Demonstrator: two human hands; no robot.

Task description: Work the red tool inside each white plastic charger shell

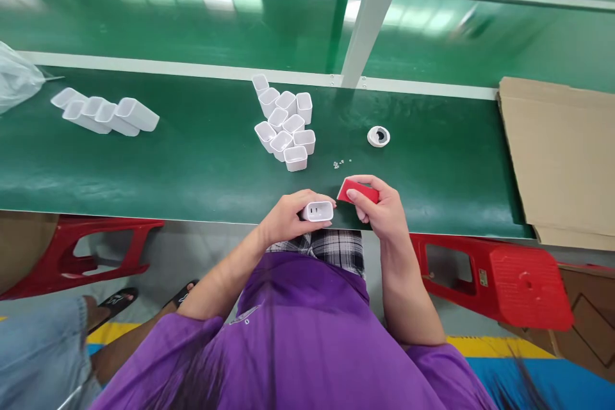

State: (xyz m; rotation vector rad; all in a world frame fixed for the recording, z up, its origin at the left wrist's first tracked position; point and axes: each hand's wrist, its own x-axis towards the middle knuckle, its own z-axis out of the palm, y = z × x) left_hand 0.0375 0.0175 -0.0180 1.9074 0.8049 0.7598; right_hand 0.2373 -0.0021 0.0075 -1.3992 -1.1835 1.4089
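My left hand (293, 213) is wrapped round a white plastic charger housing (319, 211), whose end with two dark slots faces up toward me. In my right hand (382, 205) is a small red scraper (358, 192), pinched between thumb and fingers, its pale edge pointing left. A small gap lies between the scraper and the housing. Beyond my hands a cluster of white housings (295, 157) stands on the green table, most with their open ends up. Tiny white scraps (337, 164) lie just past the scraper.
A round white roll (378, 136) sits at the back right, near flat cardboard (557, 154). More white housings (137, 114) lean in a row at left by a plastic bag (19, 77). Red stools (523, 282) stand below the table edge. Another person's leg (45, 352) shows at lower left.
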